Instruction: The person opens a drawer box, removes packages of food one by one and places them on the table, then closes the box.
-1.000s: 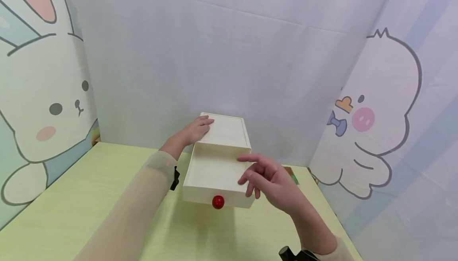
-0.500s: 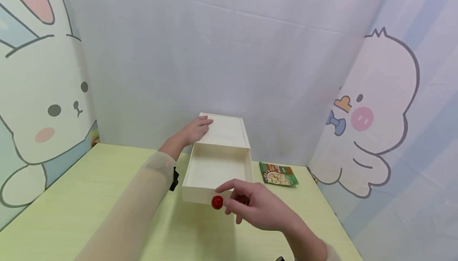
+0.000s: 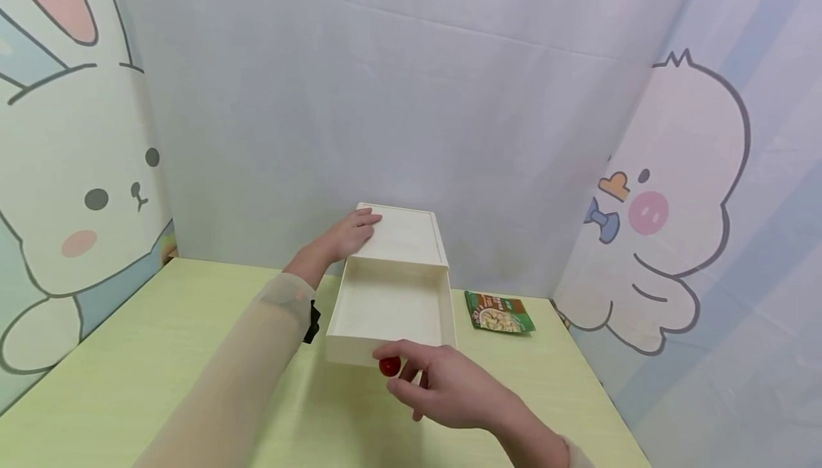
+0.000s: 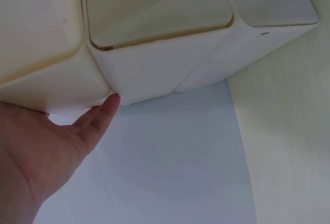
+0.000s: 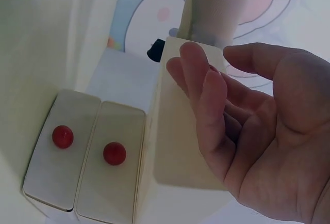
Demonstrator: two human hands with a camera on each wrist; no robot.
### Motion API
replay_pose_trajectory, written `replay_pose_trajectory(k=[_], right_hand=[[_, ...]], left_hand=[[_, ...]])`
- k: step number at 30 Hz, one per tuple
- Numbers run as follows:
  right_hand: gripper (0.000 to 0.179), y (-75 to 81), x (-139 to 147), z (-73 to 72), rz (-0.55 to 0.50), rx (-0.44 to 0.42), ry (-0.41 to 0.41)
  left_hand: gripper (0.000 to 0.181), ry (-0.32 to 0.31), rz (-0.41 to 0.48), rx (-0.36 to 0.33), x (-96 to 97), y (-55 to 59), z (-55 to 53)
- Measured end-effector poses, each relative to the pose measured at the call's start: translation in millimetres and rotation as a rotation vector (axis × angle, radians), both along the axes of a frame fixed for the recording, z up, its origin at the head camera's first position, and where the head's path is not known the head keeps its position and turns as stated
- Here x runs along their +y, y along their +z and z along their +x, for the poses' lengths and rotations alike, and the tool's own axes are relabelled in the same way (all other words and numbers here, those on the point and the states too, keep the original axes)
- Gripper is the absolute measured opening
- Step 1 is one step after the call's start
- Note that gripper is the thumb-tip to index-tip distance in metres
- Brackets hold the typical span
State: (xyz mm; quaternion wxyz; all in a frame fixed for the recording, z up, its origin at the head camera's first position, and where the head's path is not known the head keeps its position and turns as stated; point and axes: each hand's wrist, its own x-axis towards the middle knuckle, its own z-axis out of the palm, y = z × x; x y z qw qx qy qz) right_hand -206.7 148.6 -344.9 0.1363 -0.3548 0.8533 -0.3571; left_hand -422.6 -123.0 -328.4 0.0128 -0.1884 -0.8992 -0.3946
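Note:
A white drawer unit (image 3: 404,236) stands at the back of the table, its top drawer (image 3: 388,307) pulled far out with a bare bottom. My left hand (image 3: 349,235) rests on the unit's top left edge; the left wrist view shows its fingers (image 4: 100,118) along the side. At the drawer front, my right hand (image 3: 443,386) has its index finger curled over the red knob (image 3: 389,367) and its thumb just under it. In the right wrist view the fingers mostly hide that knob.
A green and brown food packet (image 3: 499,312) lies on the pale yellow table (image 3: 212,325), right of the drawer. Two lower drawers with red knobs (image 5: 114,153) show in the right wrist view. Cartoon-printed curtains (image 3: 411,97) close off the back and sides.
My right hand has moved left and toward me, from over the drawer's right side to the red knob, uncovering the food packet. My left hand and the drawer have stayed in place.

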Motion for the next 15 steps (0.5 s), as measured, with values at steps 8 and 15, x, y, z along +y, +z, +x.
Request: replay_pose_trajectory(k=[8,15], right_hand=[[0.028,-14.5,-7,0.0,-0.050,0.149,-0.033],[0.026,-27.1,-13,-3.9,-0.064,0.463,-0.068]], left_hand=[[0.059,0.002,-0.020,0.002,-1.8,-0.5,0.0],[0.058,-0.001,-0.017,0.005,-2.4,-0.5,0.4]])
